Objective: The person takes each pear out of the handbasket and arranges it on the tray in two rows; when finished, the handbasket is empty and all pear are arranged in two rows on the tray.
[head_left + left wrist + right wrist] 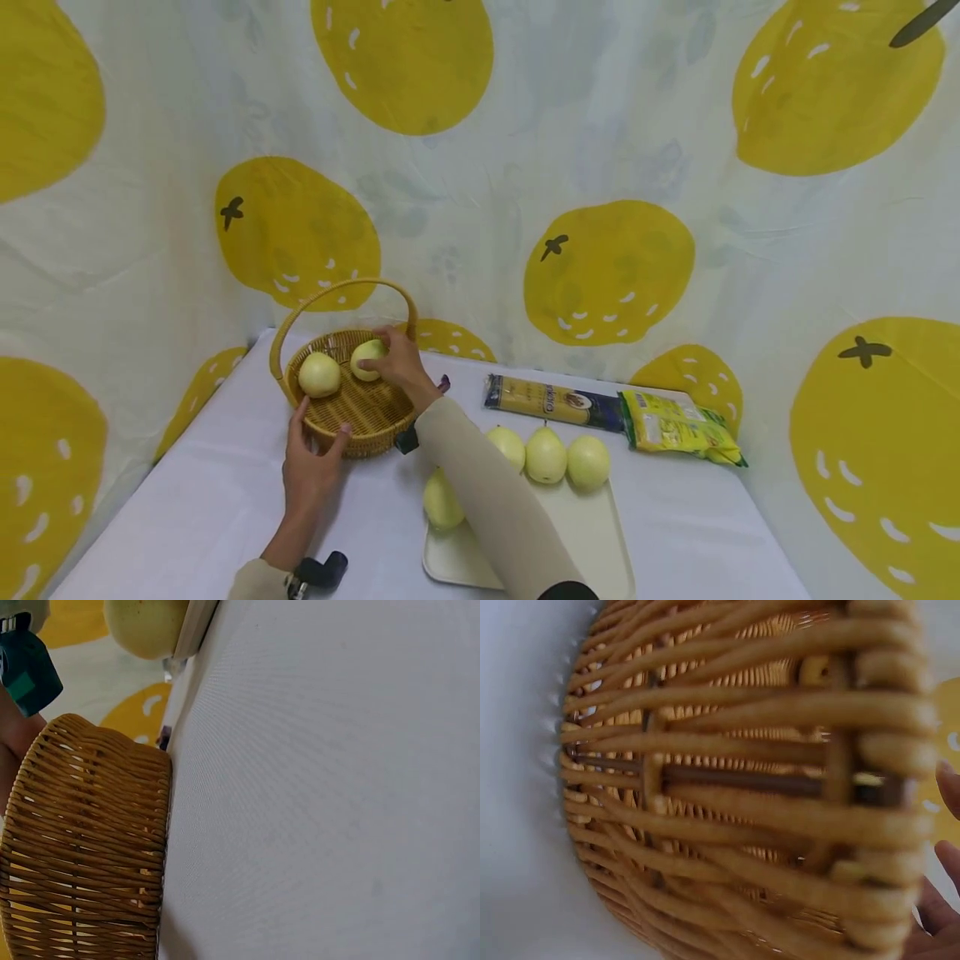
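Note:
A wicker basket (pixel 367 421) with a tall hoop handle stands at the back left of the table. Inside it, one pale yellow-green pear (pixel 319 375) sits on the left. My right hand (pixel 402 364) reaches over the basket's right side and holds a second pear (pixel 365 360) between thumb and fingers, inside the basket. At the front rim my left hand (pixel 309 475) touches the basket with thumb and index finger spread apart. The left wrist view shows the basket's woven side (pixel 82 847); in the right wrist view the weave (pixel 742 780) hides most of the right hand.
Several more pears (pixel 546 456) lie on a cream tray (pixel 592 542) at front centre, partly behind the right sleeve. Behind the tray are a long blue-and-gold packet (pixel 555 402) and a yellow-green bag (pixel 678 425). A lemon-print cloth (pixel 465 192) hangs behind the white-covered table (pixel 375 533).

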The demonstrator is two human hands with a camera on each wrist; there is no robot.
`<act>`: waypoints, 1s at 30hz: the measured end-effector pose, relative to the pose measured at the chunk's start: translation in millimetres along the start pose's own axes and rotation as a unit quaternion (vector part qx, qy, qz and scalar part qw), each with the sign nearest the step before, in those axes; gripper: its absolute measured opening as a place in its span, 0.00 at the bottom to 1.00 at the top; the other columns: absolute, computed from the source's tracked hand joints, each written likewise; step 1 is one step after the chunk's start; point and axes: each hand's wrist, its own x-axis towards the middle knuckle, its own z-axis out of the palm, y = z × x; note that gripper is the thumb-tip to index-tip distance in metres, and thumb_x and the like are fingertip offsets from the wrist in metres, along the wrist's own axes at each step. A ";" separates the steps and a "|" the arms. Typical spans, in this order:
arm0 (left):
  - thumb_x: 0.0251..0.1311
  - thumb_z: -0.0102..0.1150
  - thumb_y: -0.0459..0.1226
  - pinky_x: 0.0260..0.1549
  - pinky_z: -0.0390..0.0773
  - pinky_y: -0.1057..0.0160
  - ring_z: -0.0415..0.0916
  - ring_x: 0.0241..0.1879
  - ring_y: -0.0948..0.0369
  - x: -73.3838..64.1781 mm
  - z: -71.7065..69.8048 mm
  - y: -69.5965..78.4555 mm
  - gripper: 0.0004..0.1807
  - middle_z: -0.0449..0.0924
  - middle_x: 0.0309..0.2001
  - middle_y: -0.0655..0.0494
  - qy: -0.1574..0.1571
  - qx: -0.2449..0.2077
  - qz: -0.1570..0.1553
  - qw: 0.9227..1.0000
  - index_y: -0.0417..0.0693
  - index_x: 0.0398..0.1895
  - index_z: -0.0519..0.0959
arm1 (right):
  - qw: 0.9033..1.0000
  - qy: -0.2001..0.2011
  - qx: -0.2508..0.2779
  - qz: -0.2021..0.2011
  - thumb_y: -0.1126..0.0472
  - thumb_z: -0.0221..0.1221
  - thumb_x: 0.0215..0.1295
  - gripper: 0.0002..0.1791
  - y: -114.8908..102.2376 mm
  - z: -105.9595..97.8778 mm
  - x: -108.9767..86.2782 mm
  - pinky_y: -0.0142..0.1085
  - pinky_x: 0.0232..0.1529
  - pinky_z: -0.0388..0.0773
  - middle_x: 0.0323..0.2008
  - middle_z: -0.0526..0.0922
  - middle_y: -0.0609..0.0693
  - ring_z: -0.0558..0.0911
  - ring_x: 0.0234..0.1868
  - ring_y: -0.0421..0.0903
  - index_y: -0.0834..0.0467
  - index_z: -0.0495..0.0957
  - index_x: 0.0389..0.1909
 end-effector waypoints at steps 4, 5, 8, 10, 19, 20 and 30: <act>0.71 0.68 0.52 0.82 0.60 0.39 0.42 0.87 0.45 -0.4 2.3 0.2 0.52 0.39 0.88 0.54 -0.002 -0.007 0.004 1.000 0.70 0.88 0.45 | 1.000 -0.001 -0.022 -0.002 0.57 0.76 0.65 0.37 1.5 -1.1 -0.2 0.47 0.72 0.79 0.73 0.78 0.55 0.77 0.73 0.53 0.51 0.74 0.73; 0.71 0.68 0.52 0.81 0.60 0.39 0.42 0.87 0.45 -0.6 2.6 0.0 0.52 0.39 0.88 0.53 -0.003 -0.005 0.003 1.000 0.70 0.88 0.45 | 1.000 0.001 -0.025 -0.004 0.58 0.76 0.64 0.37 2.0 -1.6 -1.2 0.47 0.71 0.79 0.72 0.78 0.55 0.77 0.72 0.54 0.52 0.74 0.73; 0.71 0.67 0.52 0.81 0.61 0.39 0.42 0.87 0.44 -1.1 2.7 -1.4 0.52 0.39 0.88 0.52 -0.005 -0.005 0.001 1.000 0.69 0.88 0.45 | 0.999 -0.003 -0.038 -0.004 0.58 0.76 0.64 0.36 3.6 -2.1 -2.9 0.46 0.70 0.80 0.71 0.79 0.54 0.78 0.71 0.53 0.52 0.75 0.72; 0.71 0.68 0.51 0.81 0.61 0.38 0.42 0.87 0.43 -1.5 2.3 -1.9 0.52 0.39 0.88 0.51 -0.004 -0.001 -0.001 1.000 0.68 0.88 0.44 | 0.999 -0.005 -0.047 -0.004 0.58 0.77 0.63 0.35 4.4 -1.5 -3.8 0.46 0.70 0.80 0.70 0.80 0.53 0.78 0.71 0.53 0.52 0.76 0.71; 0.71 0.67 0.52 0.81 0.61 0.39 0.44 0.86 0.44 -2.3 -1.6 1.5 0.52 0.40 0.88 0.50 0.000 -0.005 0.007 1.000 0.68 0.88 0.45 | 0.999 0.015 -0.041 -0.029 0.57 0.77 0.63 0.30 2.1 -7.1 -11.0 0.48 0.59 0.85 0.59 0.87 0.56 0.84 0.59 0.54 0.53 0.80 0.66; 0.71 0.68 0.51 0.81 0.60 0.39 0.43 0.86 0.44 -2.2 -1.2 1.1 0.52 0.40 0.88 0.50 0.000 -0.005 0.007 1.000 0.67 0.88 0.45 | 0.999 0.013 -0.038 -0.026 0.57 0.77 0.63 0.31 3.2 -6.9 -10.7 0.49 0.60 0.85 0.60 0.86 0.57 0.84 0.60 0.54 0.53 0.80 0.66; 0.71 0.67 0.53 0.83 0.57 0.38 0.43 0.86 0.42 -1.9 0.3 -0.2 0.52 0.39 0.88 0.49 0.002 0.008 -0.001 1.000 0.69 0.88 0.44 | 0.999 -0.026 -0.034 -0.030 0.58 0.76 0.64 0.36 5.3 5.1 -3.2 0.51 0.71 0.79 0.71 0.79 0.56 0.77 0.73 0.56 0.51 0.75 0.73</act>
